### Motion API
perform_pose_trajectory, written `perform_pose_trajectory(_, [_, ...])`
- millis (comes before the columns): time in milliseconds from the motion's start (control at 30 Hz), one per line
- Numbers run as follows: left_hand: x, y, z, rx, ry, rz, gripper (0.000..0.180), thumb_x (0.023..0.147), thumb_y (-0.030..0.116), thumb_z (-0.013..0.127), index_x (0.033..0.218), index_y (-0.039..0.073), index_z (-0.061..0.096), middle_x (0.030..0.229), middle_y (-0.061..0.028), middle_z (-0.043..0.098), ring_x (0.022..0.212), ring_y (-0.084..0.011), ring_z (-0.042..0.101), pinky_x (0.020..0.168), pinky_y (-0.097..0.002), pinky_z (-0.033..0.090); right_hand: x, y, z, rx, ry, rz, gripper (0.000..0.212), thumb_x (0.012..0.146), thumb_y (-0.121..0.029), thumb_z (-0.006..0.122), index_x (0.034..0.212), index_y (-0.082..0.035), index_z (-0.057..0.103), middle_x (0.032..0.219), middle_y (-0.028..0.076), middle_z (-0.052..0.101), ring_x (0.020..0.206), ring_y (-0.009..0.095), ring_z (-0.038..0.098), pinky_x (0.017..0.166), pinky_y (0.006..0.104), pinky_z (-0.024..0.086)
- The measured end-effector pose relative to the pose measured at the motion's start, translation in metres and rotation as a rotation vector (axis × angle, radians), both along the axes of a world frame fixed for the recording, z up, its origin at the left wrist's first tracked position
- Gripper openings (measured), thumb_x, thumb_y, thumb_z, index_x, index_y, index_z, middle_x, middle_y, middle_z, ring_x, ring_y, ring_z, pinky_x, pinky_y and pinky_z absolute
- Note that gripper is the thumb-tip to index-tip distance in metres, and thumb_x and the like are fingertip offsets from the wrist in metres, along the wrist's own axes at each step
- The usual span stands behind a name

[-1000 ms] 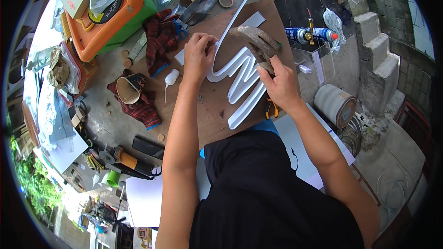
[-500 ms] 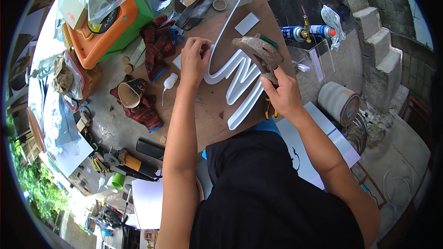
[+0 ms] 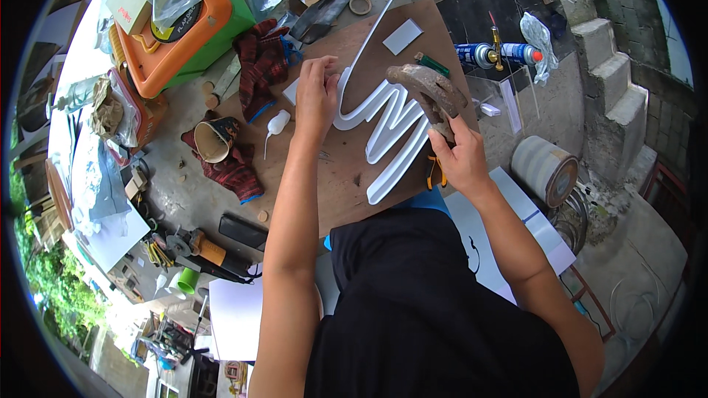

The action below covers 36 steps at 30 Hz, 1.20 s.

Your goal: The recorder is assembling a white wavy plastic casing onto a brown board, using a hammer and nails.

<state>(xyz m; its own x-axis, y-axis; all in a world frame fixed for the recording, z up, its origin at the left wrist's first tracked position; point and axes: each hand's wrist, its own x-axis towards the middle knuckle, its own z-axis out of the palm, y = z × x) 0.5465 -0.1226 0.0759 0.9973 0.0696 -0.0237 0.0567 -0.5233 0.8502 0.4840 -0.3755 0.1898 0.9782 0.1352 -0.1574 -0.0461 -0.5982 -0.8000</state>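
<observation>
At centre, the right hand (image 3: 462,156) is gripping a rusty curved metal piece (image 3: 429,90) closed-fingered, its lower end overlapping the right-hand bends of a white zigzag strip (image 3: 399,165); whether the two are touching is hard to tell. The left hand (image 3: 317,102) is hovering or resting by the strip's upper left curve with fingers loosely bent; I cannot tell whether it is pinching it. The step in hand seems to be steadying and shaping the strip, and this pose would be calling for a firm hold on the metal and a light one at the curve.

Orange-handled pliers (image 3: 435,172) are lying just below the right hand. On the brown surface (image 3: 335,200), a white dropper bottle (image 3: 278,123) is lying left of centre, a green lighter (image 3: 432,65) upper right. Farther left, a paper cup (image 3: 212,149) is leaning on a dark red glove (image 3: 240,177), and an orange-and-green box (image 3: 210,51) is filling the upper left. Gas canisters (image 3: 473,54) are lying upper right, with concrete steps (image 3: 612,77) rising beyond.
</observation>
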Motion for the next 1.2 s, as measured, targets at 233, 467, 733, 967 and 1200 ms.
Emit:
perform_pose_trajectory(233, [-0.104, 0.013, 0.037, 0.051, 0.128, 0.048, 0.025, 0.089, -0.005, 0.063, 0.113, 0.003, 0.062, 0.108, -0.0168, 0.06, 0.089, -0.0332, 0.065, 0.076, -0.042, 0.053, -0.006, -0.003, 0.007, 0.028, -0.042, -0.011, 0.026, 0.096, -0.018, 0.067, 0.109, 0.003, 0.06, 0.083, 0.021, 0.067, 0.076, 0.039, 0.069, 0.069, 0.0418, 0.053])
perform_pose_trajectory(467, [-0.134, 0.043, 0.027, 0.288, 0.259, -0.004, 0.026, 0.089, 0.0, 0.065, 0.113, 0.01, 0.063, 0.109, -0.015, 0.057, 0.095, -0.038, 0.064, 0.079, -0.0472, 0.053, -0.013, 0.01, 0.016, 0.041, 0.051, 0.076, 0.028, 0.097, -0.02, 0.066, 0.11, 0.004, 0.059, 0.086, 0.02, 0.067, 0.078, 0.037, 0.068, 0.07, 0.0411, 0.052])
perform_pose_trajectory(733, [-0.111, 0.051, 0.023, 0.403, 0.297, -0.155, 0.018, 0.088, 0.005, 0.066, 0.104, 0.009, 0.061, 0.107, -0.0152, 0.056, 0.096, -0.0374, 0.063, 0.078, -0.0483, 0.052, -0.021, 0.014, 0.021, 0.08, 0.088, 0.079, 0.033, 0.098, -0.021, 0.066, 0.117, 0.005, 0.059, 0.093, 0.021, 0.068, 0.085, 0.038, 0.069, 0.074, 0.0406, 0.053])
perform_pose_trajectory(967, [-0.114, 0.053, 0.019, 0.498, 0.273, -0.245, 0.011, 0.089, 0.009, 0.065, 0.096, 0.004, 0.057, 0.102, -0.0158, 0.056, 0.091, -0.0394, 0.061, 0.077, -0.0512, 0.051, -0.024, 0.007, 0.014, 0.05, 0.056, 0.053, 0.03, 0.098, -0.022, 0.066, 0.112, 0.003, 0.059, 0.089, 0.02, 0.067, 0.082, 0.04, 0.068, 0.072, 0.0406, 0.053])
perform_pose_trajectory(1200, [-0.117, 0.059, 0.036, 0.296, 0.274, -0.179, 0.014, 0.087, 0.003, 0.065, 0.1, 0.002, 0.059, 0.096, -0.0159, 0.06, 0.087, -0.0387, 0.062, 0.076, -0.0479, 0.051, -0.024, 0.004, 0.01, 0.05, 0.06, 0.029, 0.027, 0.098, -0.022, 0.066, 0.107, 0.002, 0.059, 0.084, 0.018, 0.065, 0.076, 0.039, 0.066, 0.068, 0.0402, 0.052])
